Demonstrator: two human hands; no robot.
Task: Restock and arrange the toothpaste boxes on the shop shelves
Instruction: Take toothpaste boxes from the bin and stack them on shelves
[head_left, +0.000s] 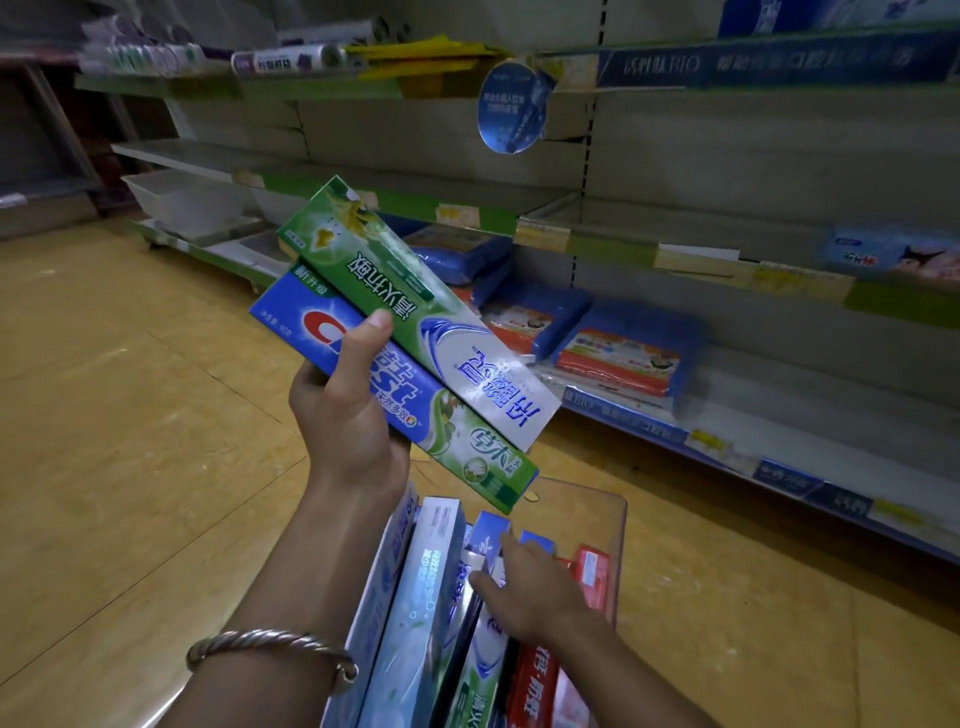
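Note:
My left hand holds two toothpaste boxes fanned out in front of the shelves: a green and white box on top and a blue and green Crest box under it, my thumb across both. My right hand is down in a clear plastic bin, fingers on the top end of a blue and white box. The bin holds several more boxes standing on end, pale blue ones at left and red ones at right.
Shop shelves run along the right and back, mostly bare, with yellow price tags. Blue and orange packets lie on a low shelf. A white tray sits at the far left. Boxes and tubes line the top shelf. A round blue sign hangs. The floor is tan.

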